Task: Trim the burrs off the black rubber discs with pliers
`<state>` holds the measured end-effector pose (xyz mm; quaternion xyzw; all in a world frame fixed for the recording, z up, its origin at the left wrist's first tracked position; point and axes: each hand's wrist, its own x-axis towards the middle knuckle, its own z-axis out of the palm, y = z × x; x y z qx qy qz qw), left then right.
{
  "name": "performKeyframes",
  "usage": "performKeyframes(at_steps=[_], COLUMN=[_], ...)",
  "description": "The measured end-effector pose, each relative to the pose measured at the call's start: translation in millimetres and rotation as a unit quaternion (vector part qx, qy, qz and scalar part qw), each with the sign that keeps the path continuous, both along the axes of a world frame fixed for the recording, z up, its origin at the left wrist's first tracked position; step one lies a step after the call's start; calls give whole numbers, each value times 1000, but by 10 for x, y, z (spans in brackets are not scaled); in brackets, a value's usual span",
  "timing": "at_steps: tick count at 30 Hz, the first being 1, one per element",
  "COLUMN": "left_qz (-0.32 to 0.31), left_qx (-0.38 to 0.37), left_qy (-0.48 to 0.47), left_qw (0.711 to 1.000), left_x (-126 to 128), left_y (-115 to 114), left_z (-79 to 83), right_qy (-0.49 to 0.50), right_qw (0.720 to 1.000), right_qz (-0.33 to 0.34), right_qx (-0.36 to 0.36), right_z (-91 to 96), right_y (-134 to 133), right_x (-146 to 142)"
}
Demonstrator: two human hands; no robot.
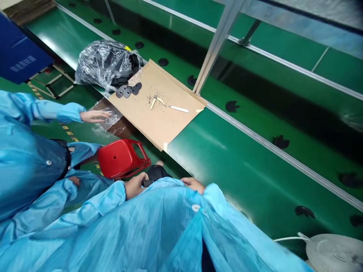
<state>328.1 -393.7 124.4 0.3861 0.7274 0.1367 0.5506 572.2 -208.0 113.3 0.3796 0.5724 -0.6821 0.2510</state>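
Note:
My left hand (135,185) is low in the view, just above my blue gown, with its fingers curled round the edge of a black part (156,172). My right hand (194,184) lies a little to the right of that part, mostly covered by the gown's sleeve, so its fingers do not show clearly. Both hands are at the near edge of the green conveyor belt (244,170). A red plastic stool (119,156) stands just left of my left hand.
A brown cardboard sheet (159,117) lies on the belt with pale tweezers (156,101), a white strip (178,109) and a pile of dark flat parts (129,90). Behind it is a plastic bag of black parts (104,62). A co-worker's hand (95,116) reaches toward a plastic-lined box (121,126). Black parts dot the belt.

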Motion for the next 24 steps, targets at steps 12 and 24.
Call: performKeyframes(at_steps=[12, 24], left_qz=[27, 225], left_qx=[158, 11], left_qy=[79, -99], left_qw=[984, 969], left_x=[235, 145], left_y=[-550, -402], left_z=[-314, -75], right_qy=[-30, -14], right_qw=[996, 970], right_qz=[79, 231], right_qx=[-12, 78], right_z=[177, 215], right_y=[-147, -230], right_x=[-717, -1067])
